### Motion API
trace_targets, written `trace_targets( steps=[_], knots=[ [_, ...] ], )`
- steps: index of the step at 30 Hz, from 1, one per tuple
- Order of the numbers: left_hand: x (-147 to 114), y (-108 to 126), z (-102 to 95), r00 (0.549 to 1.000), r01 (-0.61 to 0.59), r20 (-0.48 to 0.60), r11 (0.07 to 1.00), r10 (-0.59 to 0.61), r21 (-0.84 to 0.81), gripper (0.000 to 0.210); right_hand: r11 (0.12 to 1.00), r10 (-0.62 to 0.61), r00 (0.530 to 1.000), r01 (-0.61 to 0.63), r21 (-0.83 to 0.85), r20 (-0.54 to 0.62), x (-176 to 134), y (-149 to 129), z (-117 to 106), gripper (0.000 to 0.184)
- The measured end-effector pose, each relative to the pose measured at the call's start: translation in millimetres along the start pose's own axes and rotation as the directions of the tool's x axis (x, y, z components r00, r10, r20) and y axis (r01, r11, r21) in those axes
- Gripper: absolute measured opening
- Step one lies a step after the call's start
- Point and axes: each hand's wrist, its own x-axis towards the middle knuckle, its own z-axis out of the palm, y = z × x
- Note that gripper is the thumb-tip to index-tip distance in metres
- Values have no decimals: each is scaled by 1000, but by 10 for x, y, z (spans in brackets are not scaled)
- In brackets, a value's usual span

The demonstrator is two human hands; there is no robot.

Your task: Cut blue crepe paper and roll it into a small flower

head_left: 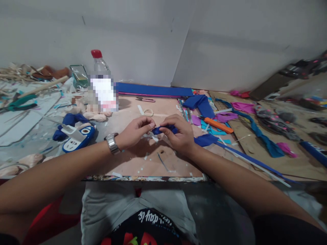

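A small folded piece of blue fabric (167, 129) is held over the middle of the work table. My right hand (180, 134) is closed round it, with the thumb on top. My left hand (139, 131), a metal watch on its wrist, is pinched at the left end of the fabric. The exact grip of its fingertips is partly hidden. Just beyond the hands lie a cream-coloured ring (148, 112) and a pair of thread snips (145, 99). More blue fabric (206, 140) lies beside my right wrist.
Left stand a blue-and-white power strip (79, 137), green-handled pliers (22, 102) and a red-capped bottle (100, 63). Long blue fabric (155, 90) lies along the wall. An orange utility knife (218, 125) rests among scraps to the right. The table's front edge (148, 178) is near.
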Motion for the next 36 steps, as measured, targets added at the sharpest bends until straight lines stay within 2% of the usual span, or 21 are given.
trace_targets(
  steps=[5,11,22,30,33,36],
  knots=[
    [1,-14,-18,992,122,27,993,-122,-5,35,1000,0,999,-1,-8,-45,5,4,-3,7],
    [-8,-17,8,992,127,-4,989,-128,-81,35,1000,-2,998,3,10,-63,4,6,-7,6],
    [-25,-70,30,980,188,79,980,-183,-59,48,1000,31,998,-31,-2,-50,-7,15,4,10],
    [-22,-79,29,966,235,119,971,-230,-31,46,997,77,997,-78,-28,-32,-6,12,-7,17],
    [-18,-105,13,983,180,43,983,-181,16,44,995,97,995,-98,-31,-35,-2,17,-13,18],
    [-24,-68,10,998,-32,-55,992,39,123,36,995,100,995,-100,-30,-9,-2,28,-10,20]
  ],
)
